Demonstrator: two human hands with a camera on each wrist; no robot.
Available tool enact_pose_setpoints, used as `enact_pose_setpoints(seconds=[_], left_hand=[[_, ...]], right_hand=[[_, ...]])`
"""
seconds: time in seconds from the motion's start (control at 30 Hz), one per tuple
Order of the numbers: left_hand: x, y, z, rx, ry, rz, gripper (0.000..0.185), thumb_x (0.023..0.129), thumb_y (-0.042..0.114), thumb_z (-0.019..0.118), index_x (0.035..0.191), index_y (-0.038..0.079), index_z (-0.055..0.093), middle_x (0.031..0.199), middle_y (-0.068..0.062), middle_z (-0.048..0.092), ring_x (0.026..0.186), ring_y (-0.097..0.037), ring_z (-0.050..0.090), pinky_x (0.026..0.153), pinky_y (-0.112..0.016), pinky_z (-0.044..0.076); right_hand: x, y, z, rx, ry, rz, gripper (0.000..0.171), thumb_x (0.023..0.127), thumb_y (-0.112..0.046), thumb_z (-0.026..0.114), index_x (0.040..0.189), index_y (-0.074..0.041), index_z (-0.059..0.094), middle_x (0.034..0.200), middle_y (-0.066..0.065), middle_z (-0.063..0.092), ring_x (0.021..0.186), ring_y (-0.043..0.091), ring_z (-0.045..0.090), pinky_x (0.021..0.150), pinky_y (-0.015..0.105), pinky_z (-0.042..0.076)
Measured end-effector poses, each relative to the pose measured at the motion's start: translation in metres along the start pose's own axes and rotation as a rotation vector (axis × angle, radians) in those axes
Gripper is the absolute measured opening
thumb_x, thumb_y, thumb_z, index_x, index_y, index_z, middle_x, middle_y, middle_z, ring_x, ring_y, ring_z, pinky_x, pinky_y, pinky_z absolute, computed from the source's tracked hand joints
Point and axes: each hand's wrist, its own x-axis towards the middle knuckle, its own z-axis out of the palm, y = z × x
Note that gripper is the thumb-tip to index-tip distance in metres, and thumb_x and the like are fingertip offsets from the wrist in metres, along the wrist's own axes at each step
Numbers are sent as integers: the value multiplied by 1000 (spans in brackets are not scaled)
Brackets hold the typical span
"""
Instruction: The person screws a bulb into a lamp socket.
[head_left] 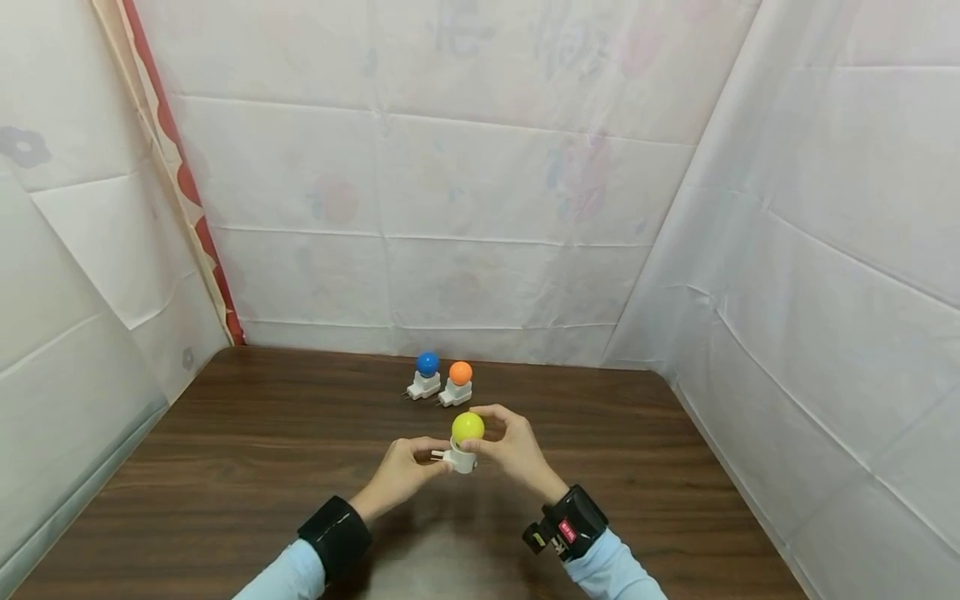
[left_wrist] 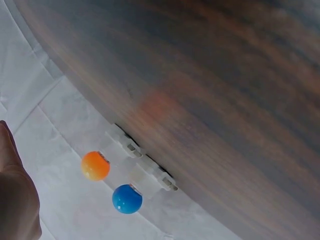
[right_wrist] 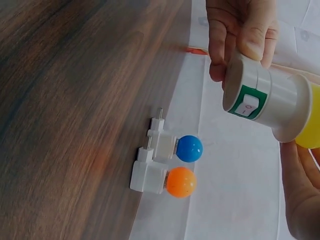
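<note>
Dark wood-grain counter boxed in by creased white sheets on three sides. Both hands grip the yellow night light just above the counter: left hand fingers pinch its white base, right hand fingers curl round the bulb end. Blue night light and orange night light stand side by side behind.

Yellow bulb, dark-brown wooden table

Both arms wear light blue sleeves. A plain black band wraps the left wrist. The right wrist carries a bulkier black device with a small red label and a white part at its side.
</note>
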Motion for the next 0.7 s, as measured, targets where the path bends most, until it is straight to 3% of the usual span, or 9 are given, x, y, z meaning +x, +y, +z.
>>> enact_pose_setpoints(seconds=[0.23,0.43,0.7], left_hand=[[0,-3,0,10,-4,6,24,80,4,68,103,-3,66,100,-19,67,88,-27,66,71,-25,55],[-2,-4,-2,0,-26,-6,25,80,5,68,104,-3,66,103,-20,66,89,-28,66,71,-26,55],[-3,-4,-1,-26,-14,-4,26,79,2,68,104,-5,65,102,-22,66,88,-28,66,71,-24,55]], right_hand=[[-5,-21,-8,-9,-137,-46,49,86,-11,63,131,-1,46,131,18,50,111,32,55,89,39,50],[-3,-22,-12,38,-294,-91,47,93,-4,51,136,5,36,138,24,40,120,36,47,97,37,44],[0,-17,-8,51,-272,-45,44,90,-3,54,133,1,43,129,19,51,113,29,55,90,23,48]])
